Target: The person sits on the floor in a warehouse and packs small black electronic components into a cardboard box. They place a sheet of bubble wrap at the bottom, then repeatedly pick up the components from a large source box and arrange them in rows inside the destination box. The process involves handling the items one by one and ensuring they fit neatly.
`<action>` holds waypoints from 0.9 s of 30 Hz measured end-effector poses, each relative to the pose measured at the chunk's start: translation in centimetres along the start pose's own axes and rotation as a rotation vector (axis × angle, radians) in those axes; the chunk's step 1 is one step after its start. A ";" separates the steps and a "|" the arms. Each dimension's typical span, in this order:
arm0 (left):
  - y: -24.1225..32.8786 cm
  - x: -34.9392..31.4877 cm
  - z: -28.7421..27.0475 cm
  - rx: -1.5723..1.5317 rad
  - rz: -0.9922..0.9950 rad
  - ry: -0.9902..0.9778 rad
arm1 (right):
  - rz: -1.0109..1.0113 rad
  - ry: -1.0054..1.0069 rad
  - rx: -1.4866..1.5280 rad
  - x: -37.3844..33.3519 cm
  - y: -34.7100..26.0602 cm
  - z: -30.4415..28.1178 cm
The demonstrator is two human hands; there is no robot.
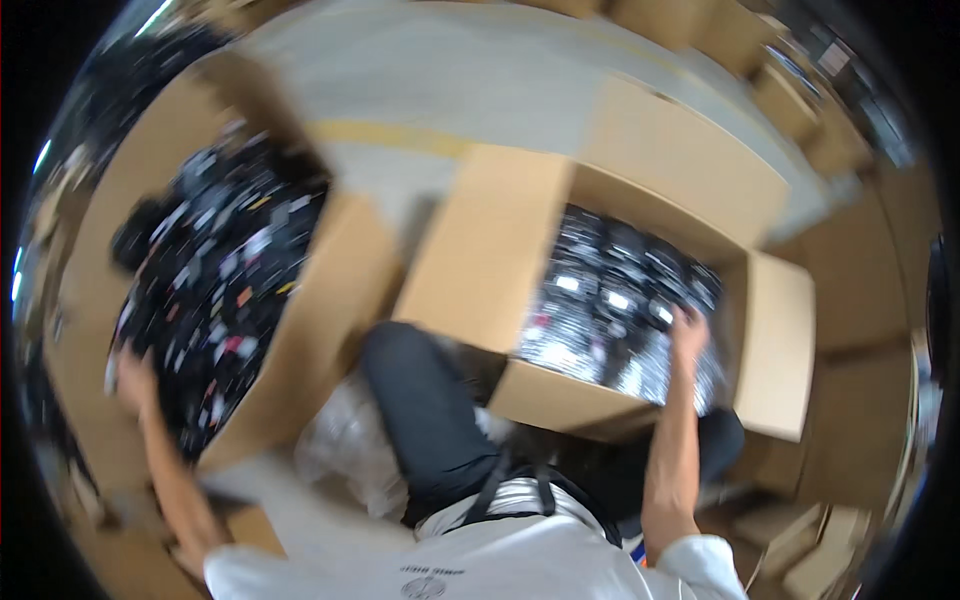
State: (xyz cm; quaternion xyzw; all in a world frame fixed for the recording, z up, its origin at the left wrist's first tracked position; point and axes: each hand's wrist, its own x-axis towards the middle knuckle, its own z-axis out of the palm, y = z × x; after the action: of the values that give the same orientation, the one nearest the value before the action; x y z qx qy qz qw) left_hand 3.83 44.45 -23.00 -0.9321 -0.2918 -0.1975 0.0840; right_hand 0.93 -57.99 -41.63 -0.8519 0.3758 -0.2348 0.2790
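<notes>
Right grip [689, 335] is down in the right box [575, 395], fingertips at the right-hand part of the packs [615, 298]; most of them lie left of it, some farther off. Packs sit in rows running roughly near-to-far; long axis of a single pack: blurred, can't tell. Right hand clearly nearer to these. Left grip [136, 382] is at the left edge of the black heap [235, 270] in the left box [335, 300]; heap lies right and away from it. Both grips have bent fingers, but smear hides whether either pinches anything: can't tell. Edges: right forearm crosses the right box's near wall, side wall just right of the hand. Flaps folded out, so room overhead. Left flap [490, 245] juts toward the left box, narrow gap between; bare floor [420, 75] beyond.
</notes>
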 end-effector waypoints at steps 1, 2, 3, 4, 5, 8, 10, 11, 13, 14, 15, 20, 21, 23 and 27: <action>-2.1 0.4 -0.2 -0.096 0.111 0.058 | -0.038 0.042 0.047 -0.5 -0.7 0.8; -6.2 0.4 -1.6 -0.127 0.038 0.150 | -0.034 0.024 0.173 -1.7 -3.7 1.9; -11.2 1.4 -3.9 -0.368 -0.034 0.200 | -0.002 -0.026 0.259 -2.1 -5.5 3.0; -10.0 1.8 -4.1 -0.443 -0.070 0.180 | -0.023 -0.015 0.236 -2.0 -5.8 2.1; -8.6 2.0 -5.3 -0.507 -0.114 0.163 | -0.048 -0.017 0.216 -2.2 -6.8 1.3; 3.7 -0.7 -15.2 -0.689 -0.211 0.245 | -0.142 -0.018 0.296 -3.4 -7.7 -1.6; 10.3 -2.6 -19.7 -1.348 -0.203 0.005 | -0.107 -0.143 0.448 -5.5 -11.2 -2.2; 12.4 -2.6 -20.8 -1.476 -0.073 -0.066 | -0.155 -0.179 0.524 -5.9 -12.6 -1.9; 18.8 -5.3 -22.5 -1.735 -0.009 -0.221 | -0.191 -0.321 0.596 -8.9 -19.2 -3.3; 22.0 -6.9 -22.5 -1.859 0.112 -0.403 | -0.256 -0.398 0.633 -10.2 -22.5 -4.9; 25.0 -8.5 -22.0 -1.977 0.235 -0.609 | -0.268 -0.495 0.792 -11.5 -25.3 -5.9; 38.8 -16.1 -17.9 -1.992 0.322 -1.318 | -0.823 -0.454 0.722 -11.9 -31.2 -11.2; 40.6 -17.3 -16.8 -1.954 0.346 -1.436 | -0.877 -0.472 0.690 -11.6 -31.3 -12.2; 44.4 -19.5 -15.6 -1.811 0.375 -1.650 | -0.951 -0.495 0.640 -11.2 -29.7 -12.9; 50.7 -24.0 -15.5 -1.573 0.627 -1.950 | -0.933 -0.954 0.576 -11.1 -26.1 -15.0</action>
State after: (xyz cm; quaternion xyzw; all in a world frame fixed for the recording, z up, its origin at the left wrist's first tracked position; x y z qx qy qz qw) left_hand 10.05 -13.37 -21.03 -0.5176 0.1918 0.4707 -0.6882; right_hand -1.67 -39.24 -15.71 -0.8258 -0.2662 -0.0219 0.4967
